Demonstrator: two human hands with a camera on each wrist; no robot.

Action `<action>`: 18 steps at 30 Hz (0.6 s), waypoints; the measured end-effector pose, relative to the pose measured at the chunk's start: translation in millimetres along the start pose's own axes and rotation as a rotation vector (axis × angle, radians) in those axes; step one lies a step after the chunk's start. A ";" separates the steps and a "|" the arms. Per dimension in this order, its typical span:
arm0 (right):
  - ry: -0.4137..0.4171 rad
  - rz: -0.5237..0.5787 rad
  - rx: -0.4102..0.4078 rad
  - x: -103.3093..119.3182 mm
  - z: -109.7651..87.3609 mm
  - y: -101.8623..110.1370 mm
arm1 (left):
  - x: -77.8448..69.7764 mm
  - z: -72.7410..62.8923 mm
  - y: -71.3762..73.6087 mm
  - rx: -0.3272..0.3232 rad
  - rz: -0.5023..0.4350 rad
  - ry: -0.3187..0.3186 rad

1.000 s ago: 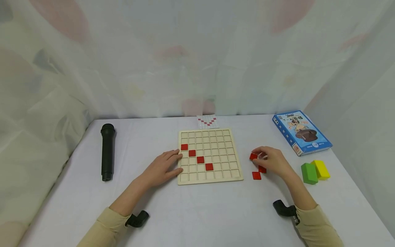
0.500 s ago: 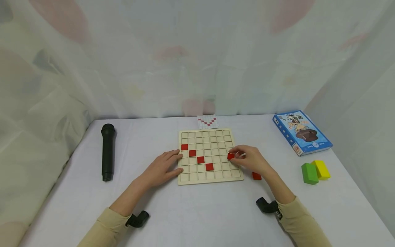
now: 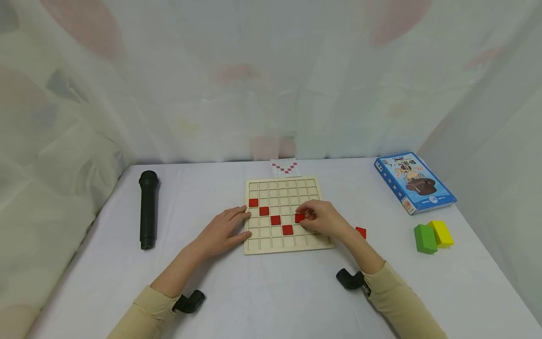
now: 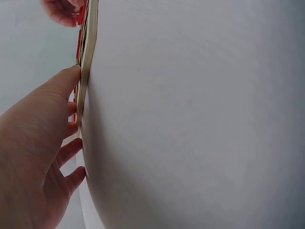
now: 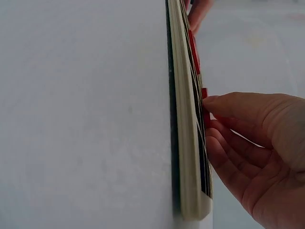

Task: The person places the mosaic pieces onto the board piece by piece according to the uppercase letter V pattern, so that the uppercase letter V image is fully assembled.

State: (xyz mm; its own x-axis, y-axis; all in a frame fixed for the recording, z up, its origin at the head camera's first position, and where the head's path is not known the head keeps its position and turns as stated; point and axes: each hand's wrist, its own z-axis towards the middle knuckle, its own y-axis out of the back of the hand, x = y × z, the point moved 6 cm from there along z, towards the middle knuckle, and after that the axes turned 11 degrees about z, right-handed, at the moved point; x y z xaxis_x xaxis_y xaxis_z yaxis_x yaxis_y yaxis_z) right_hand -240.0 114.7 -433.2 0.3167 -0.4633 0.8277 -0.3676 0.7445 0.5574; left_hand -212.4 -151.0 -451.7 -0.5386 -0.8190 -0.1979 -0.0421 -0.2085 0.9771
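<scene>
In the head view a pale wooden grid board (image 3: 257,244) lies mid-table. Several red square tiles (image 3: 275,220) sit in its cells, stepping diagonally down to the right. My right hand (image 3: 325,219) pinches another red tile (image 3: 299,218) over a cell one row up and one column right of the lowest tile. In the right wrist view this tile (image 5: 206,107) stands upright to the view at the board's face, between thumb and fingers. My left hand (image 3: 222,232) lies with spread fingers at the board's left edge; its fingertips (image 4: 76,71) touch the rim.
A small patterned card (image 3: 285,167) lies behind the board. One loose red tile (image 3: 361,232) shows beside the right forearm. To the right are a blue box (image 3: 417,183), a green block (image 3: 425,239) and a yellow block (image 3: 441,234). A black microphone-shaped stick (image 3: 147,212) lies left.
My right hand has picked up a red tile from the table's right side and carried it left over the board, into the right half of the grid. The left hand stays put.
</scene>
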 end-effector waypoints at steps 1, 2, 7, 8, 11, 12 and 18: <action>0.001 -0.006 0.002 0.3 0.9 -1.2 | 0.0 -0.2 0.0 0.000 0.000 0.001; 0.002 -0.008 0.004 1.2 1.2 -2.1 | 0.1 -0.3 0.0 -0.001 -0.001 0.001; 0.006 -0.010 0.007 3.0 1.4 -4.5 | -0.1 0.1 -0.2 -0.007 0.004 -0.004; 0.010 -0.006 0.006 3.6 1.1 -4.6 | -0.1 0.2 -0.3 -0.008 0.005 -0.005; 0.025 0.005 0.005 4.6 0.0 -4.8 | 0.0 0.5 -0.6 -0.011 0.006 -0.008; 0.025 0.011 0.005 4.7 -0.4 -4.8 | 0.1 0.5 -0.7 -0.011 0.005 -0.008; -0.013 0.036 -0.017 3.9 -6.7 0.2 | 0.7 0.5 -2.0 -0.012 0.004 -0.008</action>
State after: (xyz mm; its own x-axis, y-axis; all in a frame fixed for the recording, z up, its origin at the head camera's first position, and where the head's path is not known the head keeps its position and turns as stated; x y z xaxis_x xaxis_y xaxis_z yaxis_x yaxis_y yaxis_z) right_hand -233.0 116.3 -430.3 0.2923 -0.4416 0.8482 -0.3639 0.7689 0.5257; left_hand -213.2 -150.9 -453.8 -0.5453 -0.8156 -0.1936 -0.0298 -0.2119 0.9768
